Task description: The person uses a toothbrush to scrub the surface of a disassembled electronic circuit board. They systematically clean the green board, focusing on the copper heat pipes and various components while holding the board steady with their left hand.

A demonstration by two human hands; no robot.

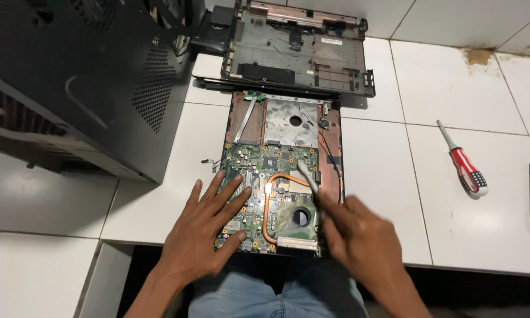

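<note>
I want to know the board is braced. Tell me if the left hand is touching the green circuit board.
Touching. The head view shows the left hand lying flat, fingers spread, on the green circuit board, with no gap under the fingers.

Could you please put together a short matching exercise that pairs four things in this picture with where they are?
Things:
1. Left hand
2. Right hand
3. Red-handled screwdriver
4. Empty laptop shell

Places:
A. Lying alone on the white tile, off to the right
B. Holding a blurred grey tool over the copper heat pipe
C. Spread flat on the green circuit board
D. At the far end, beyond the open laptop base

Pairs: 1-C, 2-B, 3-A, 4-D
</note>
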